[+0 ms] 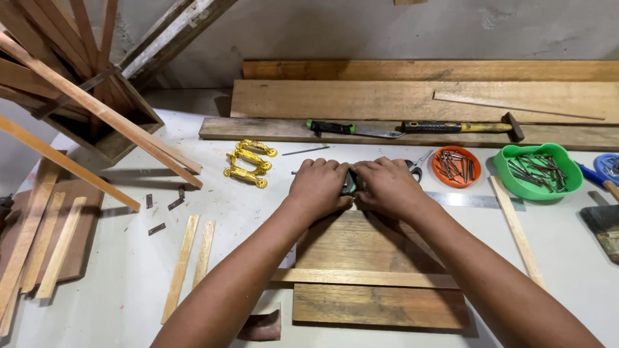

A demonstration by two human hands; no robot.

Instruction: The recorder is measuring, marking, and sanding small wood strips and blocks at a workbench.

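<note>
Nails fill the orange dish and green bowl at far right. Left hand and right hand, fingers curled together, pinch a small dark tool over the board.

Small dark tool with green trim, mostly hidden, at far edge of flat brown wooden board

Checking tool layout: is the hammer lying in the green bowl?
No. The hammer lies on a plank at the back of the table, while the green bowl holds nails.
</note>
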